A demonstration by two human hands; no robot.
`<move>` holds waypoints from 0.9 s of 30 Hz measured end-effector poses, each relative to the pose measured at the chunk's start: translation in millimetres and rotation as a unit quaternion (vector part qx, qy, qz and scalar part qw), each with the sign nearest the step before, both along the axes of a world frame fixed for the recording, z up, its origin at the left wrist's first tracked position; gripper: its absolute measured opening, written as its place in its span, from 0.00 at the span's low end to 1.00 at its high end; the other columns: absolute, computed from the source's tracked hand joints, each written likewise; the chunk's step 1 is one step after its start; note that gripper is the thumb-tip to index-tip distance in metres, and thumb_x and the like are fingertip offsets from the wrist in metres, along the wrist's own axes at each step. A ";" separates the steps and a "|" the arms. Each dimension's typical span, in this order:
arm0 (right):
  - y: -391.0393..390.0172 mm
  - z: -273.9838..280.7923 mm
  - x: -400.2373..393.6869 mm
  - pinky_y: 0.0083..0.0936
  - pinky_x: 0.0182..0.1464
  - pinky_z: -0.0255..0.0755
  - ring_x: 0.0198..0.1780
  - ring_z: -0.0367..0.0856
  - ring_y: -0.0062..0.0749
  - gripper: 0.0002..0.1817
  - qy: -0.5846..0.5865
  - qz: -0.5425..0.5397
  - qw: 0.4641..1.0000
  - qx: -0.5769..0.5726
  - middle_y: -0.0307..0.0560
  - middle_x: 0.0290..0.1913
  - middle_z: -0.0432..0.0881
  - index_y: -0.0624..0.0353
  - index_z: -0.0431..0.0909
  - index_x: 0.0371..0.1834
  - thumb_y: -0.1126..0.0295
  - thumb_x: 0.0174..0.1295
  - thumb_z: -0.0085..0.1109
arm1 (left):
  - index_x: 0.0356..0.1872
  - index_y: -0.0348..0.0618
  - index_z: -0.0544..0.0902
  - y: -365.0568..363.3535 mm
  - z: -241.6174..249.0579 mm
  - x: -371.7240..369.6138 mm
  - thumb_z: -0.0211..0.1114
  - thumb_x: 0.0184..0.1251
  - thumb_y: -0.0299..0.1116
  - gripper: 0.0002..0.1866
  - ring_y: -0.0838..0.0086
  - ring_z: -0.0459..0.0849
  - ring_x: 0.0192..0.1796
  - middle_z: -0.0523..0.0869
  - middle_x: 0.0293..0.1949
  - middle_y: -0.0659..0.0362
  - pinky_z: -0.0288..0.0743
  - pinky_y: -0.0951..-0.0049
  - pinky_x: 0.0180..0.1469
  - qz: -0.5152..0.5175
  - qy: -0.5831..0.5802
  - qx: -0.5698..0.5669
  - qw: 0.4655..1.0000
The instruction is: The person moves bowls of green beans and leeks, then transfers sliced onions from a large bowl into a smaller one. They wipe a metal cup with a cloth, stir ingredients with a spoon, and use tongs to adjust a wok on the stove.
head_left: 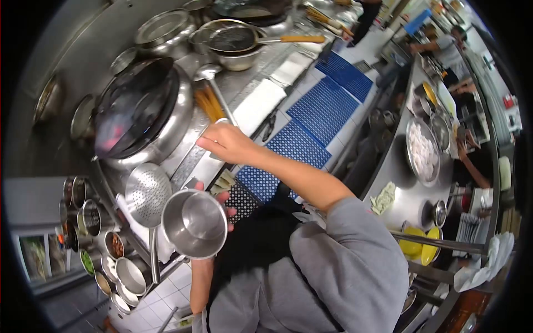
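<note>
My left hand [224,204] holds a deep, round stainless steel bowl [194,223] from behind, its fingers showing past the rim. The inside of the bowl faces me and looks bare. Above it, my right hand [226,141] is closed in a fist over the counter edge; a thin rod seems to run down-left from it, but I cannot tell what it grips. A perforated strainer [149,194] with a long metal handle lies just left of the bowl. Close to the fist are a ladle [208,72] and a bamboo brush [209,104].
A large wok [139,111] sits on the stove at left. Behind it is a sieve [232,36] over a bowl. Ingredient containers [131,276] stand lower left. Blue mats [323,102] cover the floor. Across the aisle, a bowl of pale food [423,151] stands on a counter near other people.
</note>
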State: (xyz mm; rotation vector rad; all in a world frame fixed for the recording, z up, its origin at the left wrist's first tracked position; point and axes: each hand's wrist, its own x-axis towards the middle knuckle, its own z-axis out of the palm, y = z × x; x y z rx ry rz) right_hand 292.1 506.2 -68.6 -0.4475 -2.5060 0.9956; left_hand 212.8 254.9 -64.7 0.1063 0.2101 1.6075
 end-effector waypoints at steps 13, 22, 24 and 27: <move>2.7 -18.0 242.7 0.34 0.71 0.62 0.71 0.67 0.34 0.31 0.275 -0.337 0.811 -0.391 0.48 0.67 0.73 0.61 0.65 0.74 0.53 0.75 0.52 | 0.58 0.36 0.80 259.7 -54.3 149.3 0.55 0.80 0.53 0.27 0.70 0.85 0.55 0.86 0.53 0.54 0.79 0.67 0.59 -0.156 0.217 -0.205 0.942; 97.6 -43.0 304.2 0.33 0.73 0.58 0.69 0.70 0.39 0.30 0.324 -0.467 0.771 -0.288 0.53 0.68 0.74 0.66 0.67 0.71 0.51 0.79 0.44 | 0.76 0.40 0.62 354.1 -41.3 213.1 0.68 0.69 0.47 0.40 0.67 0.67 0.74 0.70 0.71 0.53 0.61 0.65 0.74 -0.211 0.412 -0.003 0.887; 107.5 -54.5 307.6 0.33 0.75 0.55 0.70 0.70 0.42 0.34 0.303 -0.443 0.809 -0.240 0.54 0.70 0.71 0.67 0.66 0.72 0.47 0.79 0.40 | 0.72 0.37 0.67 372.5 -44.7 213.0 0.68 0.66 0.42 0.37 0.65 0.74 0.69 0.76 0.67 0.50 0.67 0.64 0.71 -0.200 0.438 -0.047 0.875; 117.9 -68.3 313.7 0.31 0.62 0.71 0.66 0.72 0.37 0.39 0.325 -0.419 0.784 -0.323 0.52 0.71 0.70 0.61 0.65 0.75 0.39 0.78 0.32 | 0.69 0.34 0.70 400.7 -60.1 192.8 0.64 0.69 0.45 0.33 0.64 0.81 0.63 0.80 0.61 0.48 0.75 0.64 0.65 -0.263 0.364 -0.118 0.885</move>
